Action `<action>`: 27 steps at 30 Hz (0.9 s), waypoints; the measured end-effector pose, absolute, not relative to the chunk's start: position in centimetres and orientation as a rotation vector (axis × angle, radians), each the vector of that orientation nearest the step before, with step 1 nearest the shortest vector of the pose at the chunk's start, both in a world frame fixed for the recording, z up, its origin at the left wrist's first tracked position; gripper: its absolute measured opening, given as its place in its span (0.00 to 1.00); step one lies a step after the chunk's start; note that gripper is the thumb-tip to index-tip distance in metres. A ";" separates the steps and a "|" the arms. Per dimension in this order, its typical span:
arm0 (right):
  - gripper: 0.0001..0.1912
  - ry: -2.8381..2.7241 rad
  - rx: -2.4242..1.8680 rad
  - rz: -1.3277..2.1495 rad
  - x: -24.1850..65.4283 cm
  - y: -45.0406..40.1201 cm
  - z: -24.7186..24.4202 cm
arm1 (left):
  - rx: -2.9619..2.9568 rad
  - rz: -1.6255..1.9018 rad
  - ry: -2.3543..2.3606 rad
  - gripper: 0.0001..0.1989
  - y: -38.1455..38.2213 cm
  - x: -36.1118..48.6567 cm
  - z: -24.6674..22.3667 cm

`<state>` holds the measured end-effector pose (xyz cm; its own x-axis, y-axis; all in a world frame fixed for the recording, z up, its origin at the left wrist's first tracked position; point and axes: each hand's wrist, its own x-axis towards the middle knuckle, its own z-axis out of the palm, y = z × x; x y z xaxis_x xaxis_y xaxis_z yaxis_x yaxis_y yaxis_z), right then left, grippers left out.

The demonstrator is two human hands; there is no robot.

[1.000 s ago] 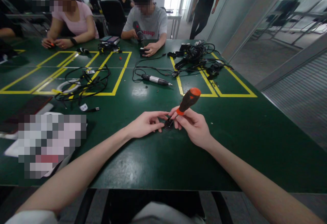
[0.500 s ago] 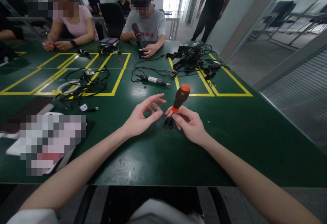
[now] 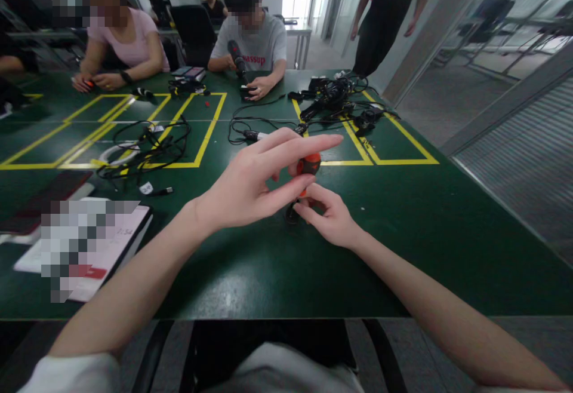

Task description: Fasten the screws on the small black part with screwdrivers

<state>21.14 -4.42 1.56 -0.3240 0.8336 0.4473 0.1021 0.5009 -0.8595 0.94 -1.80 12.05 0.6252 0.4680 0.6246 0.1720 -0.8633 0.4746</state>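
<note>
A screwdriver (image 3: 312,165) with a black-and-orange handle stands tilted over a small black part (image 3: 292,213) on the green table. My left hand (image 3: 250,181) is around the handle, thumb on the near side and straight index finger reaching past the far side; its other fingers are partly hidden. Lower down, my right hand (image 3: 331,217) pinches close to the shaft just above the black part. My left hand and the handle cover most of the shaft, so its tip is hidden.
A pen-shaped electric screwdriver (image 3: 255,135) lies behind my left hand, partly covered. Tangled black cables (image 3: 147,148) lie at left, more cables (image 3: 335,97) at back right. A tablet-like device (image 3: 114,243) rests near left. Across the table, a person (image 3: 253,40) handles a tool.
My left hand has moved right and slightly up, from beside the screwdriver to around its handle. The handle leans differently, its end facing me more. My right hand stays near the shaft.
</note>
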 end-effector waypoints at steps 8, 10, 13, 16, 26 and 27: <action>0.17 -2.117 -1.046 1.074 24.1 -3.3 3.3 | 2.832 0.927 0.689 0.09 -1.1 0.8 13.7; 0.16 -2.155 -1.078 1.097 24.4 -3.2 3.5 | 2.867 0.861 0.773 0.11 -1.0 1.0 13.9; 0.15 -2.163 -1.096 1.062 24.5 -3.2 3.4 | 2.910 0.843 0.846 0.12 -0.7 1.5 14.0; 0.15 -2.179 -1.088 0.993 24.4 -3.2 2.8 | 2.880 0.921 0.802 0.09 -0.4 2.1 13.6; 0.14 -2.208 -0.963 0.536 23.6 -3.9 -0.2 | 2.921 1.056 0.695 0.09 0.1 2.5 12.8; 0.14 -2.223 -0.947 0.525 23.6 -3.8 -0.3 | 2.931 1.014 0.688 0.09 0.0 2.3 13.0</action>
